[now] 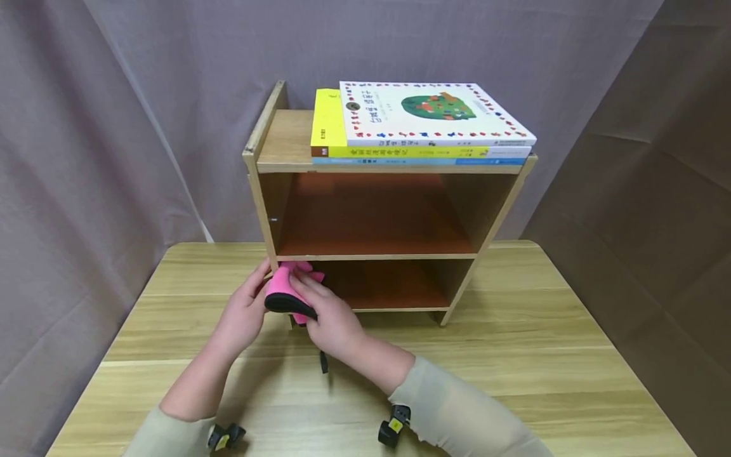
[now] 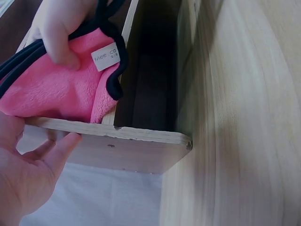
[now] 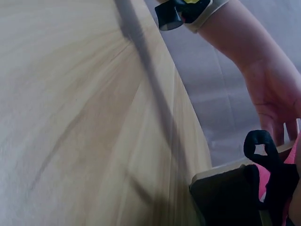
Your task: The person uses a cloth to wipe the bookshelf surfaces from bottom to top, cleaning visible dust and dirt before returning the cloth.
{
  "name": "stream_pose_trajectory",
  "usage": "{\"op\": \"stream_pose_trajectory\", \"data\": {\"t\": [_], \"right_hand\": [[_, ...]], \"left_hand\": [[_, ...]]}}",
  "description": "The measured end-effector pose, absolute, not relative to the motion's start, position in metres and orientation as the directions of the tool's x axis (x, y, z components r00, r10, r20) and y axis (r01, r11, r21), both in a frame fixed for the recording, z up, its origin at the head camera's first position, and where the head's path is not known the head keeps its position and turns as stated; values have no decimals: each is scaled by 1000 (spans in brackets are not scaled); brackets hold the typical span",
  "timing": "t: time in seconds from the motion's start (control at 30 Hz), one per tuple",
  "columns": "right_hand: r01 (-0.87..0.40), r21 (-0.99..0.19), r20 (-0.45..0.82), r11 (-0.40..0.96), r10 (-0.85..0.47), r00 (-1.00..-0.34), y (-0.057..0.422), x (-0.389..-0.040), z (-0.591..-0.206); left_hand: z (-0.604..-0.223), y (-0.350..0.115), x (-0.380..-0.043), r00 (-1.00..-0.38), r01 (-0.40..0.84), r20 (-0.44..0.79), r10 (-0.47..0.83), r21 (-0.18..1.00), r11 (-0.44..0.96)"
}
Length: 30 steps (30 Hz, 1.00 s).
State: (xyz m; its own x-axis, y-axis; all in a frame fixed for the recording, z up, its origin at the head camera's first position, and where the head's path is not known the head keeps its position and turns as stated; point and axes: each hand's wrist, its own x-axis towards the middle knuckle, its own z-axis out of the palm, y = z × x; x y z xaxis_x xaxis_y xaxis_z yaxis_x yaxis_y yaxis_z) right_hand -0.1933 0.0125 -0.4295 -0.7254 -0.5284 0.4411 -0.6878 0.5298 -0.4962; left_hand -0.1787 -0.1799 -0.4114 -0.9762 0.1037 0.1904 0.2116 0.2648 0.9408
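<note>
A pink fleece cloth with black trim [image 1: 282,283] is pinched in my right hand [image 1: 337,320], at the lower left of a small wooden shelf [image 1: 377,257]. In the left wrist view, the cloth [image 2: 61,89] lies over the shelf's side panel edge and shows a white label [image 2: 106,56]. A black loop [image 3: 261,143] on it hangs free in the right wrist view. My left hand [image 1: 242,311] is at the outside of the left side panel. Its extended fingers touch that panel [image 2: 117,150] just beside the cloth.
Several books [image 1: 422,120] lie stacked on the shelf's top, a white picture book uppermost. The shelf stands on a wooden table [image 1: 514,355]. Grey curtain [image 1: 171,95] hangs behind and brown fabric [image 1: 645,190] on the right. Each forearm wears a black strap device [image 1: 394,425].
</note>
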Motion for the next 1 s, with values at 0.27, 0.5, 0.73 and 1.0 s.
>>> {"op": "stream_pose_trajectory", "data": {"t": [0.27,0.5,0.73,1.0], "right_hand": [[-737,-358,440,574,-592,-675,20,-195,-430],[-789,-180,429,587,-675,-600,26,-199,-435],[-792,-41,371,610,-726,-579,26,-201,-433],[-784,94,297,614,-768,-567,23,-202,-424]], "left_hand": [[-412,-181,-179,-970,242,224,92,914,327],[-413,-180,-179,-967,255,239,87,909,329],[-411,-178,-179,-970,239,221,97,938,252],[-411,-174,-178,-974,222,209,83,953,207]]}}
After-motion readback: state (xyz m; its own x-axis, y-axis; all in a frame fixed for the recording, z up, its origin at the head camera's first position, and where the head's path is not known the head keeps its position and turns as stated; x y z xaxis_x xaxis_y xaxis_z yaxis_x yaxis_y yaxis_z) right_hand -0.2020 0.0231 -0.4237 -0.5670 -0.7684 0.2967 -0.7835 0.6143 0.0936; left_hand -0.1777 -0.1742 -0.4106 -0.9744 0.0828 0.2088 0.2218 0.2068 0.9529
